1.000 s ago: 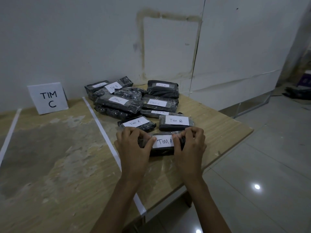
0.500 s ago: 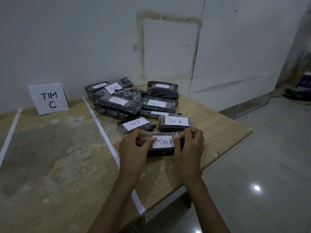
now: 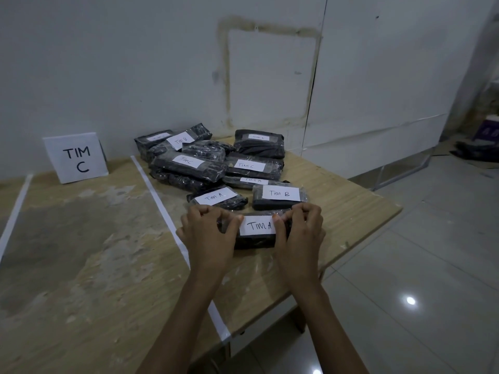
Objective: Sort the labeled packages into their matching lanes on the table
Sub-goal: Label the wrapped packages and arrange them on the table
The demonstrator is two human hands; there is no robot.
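Stained white wall (image 3: 121, 63), glossy grey tiled floor (image 3: 432, 252), worn wooden table (image 3: 81, 265)

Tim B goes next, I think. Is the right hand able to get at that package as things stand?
Probably yes, once it lets go: the right hand grips the TIM A package, but the Tim B package lies just beyond its knuckles, uncovered, nothing between.

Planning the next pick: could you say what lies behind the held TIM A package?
A TIM B package and a second TIM A package; lower pile labels are hidden.
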